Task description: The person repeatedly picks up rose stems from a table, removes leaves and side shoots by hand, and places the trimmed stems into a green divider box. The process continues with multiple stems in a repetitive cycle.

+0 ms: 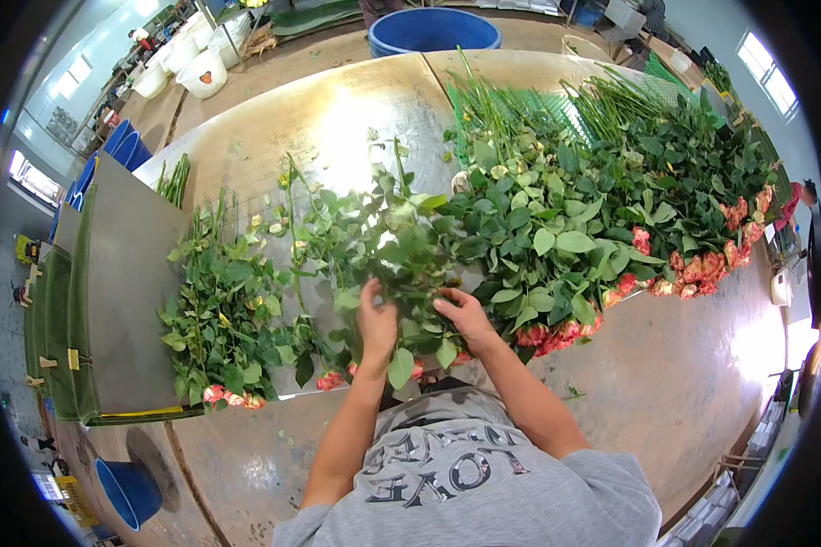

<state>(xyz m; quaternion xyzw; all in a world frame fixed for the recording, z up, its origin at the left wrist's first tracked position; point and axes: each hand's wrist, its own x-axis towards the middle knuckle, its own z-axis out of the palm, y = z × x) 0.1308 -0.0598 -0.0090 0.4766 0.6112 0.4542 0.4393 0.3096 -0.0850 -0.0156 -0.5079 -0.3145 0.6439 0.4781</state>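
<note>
Both hands are among leafy rose stems (410,253) at the near edge of a metal-topped table (280,157). My left hand (378,318) is at the left of this foliage, thumb and fingers raised; whether it grips a stem cannot be made out. My right hand (466,318) reaches in from the right, its fingertips at the leaves and partly hidden. Red-and-cream rose heads (330,381) lie along the near edge, below the hands. A smaller bunch of roses (226,314) lies to the left, and a large pile of roses (554,225) to the right, stems pointing away.
An upright grey panel (130,294) with green cloth stands at the table's left end. Green netting (462,123) lies under the right pile. Beyond the table is a large blue tub (435,31); a blue bucket (128,492) stands on the floor at lower left. A person (790,205) is at far right.
</note>
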